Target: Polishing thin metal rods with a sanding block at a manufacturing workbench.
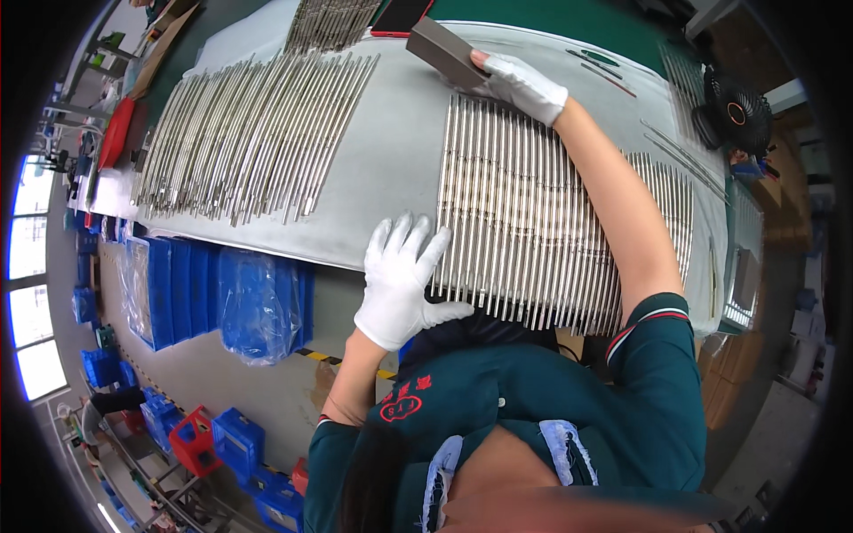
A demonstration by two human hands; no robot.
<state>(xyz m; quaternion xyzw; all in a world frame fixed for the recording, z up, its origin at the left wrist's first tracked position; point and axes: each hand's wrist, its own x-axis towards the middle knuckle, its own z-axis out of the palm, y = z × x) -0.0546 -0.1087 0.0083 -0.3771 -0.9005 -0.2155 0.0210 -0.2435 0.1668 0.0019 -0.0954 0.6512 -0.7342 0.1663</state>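
Rods [533, 222], right hand [520, 84] far edge, left hand [404, 280] near edge

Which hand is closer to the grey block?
Right. The right hand grips the grey block at the far end of the rods; the left hand rests flat at their near end, apart from it.

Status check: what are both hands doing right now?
Left hand flat on near rod ends. Right hand presses grey block against far ends of rod row. Nothing in the way.

two gloved hands [404, 280], one grey block [444, 51], one black fan [736, 111], two rod batches [542, 222]
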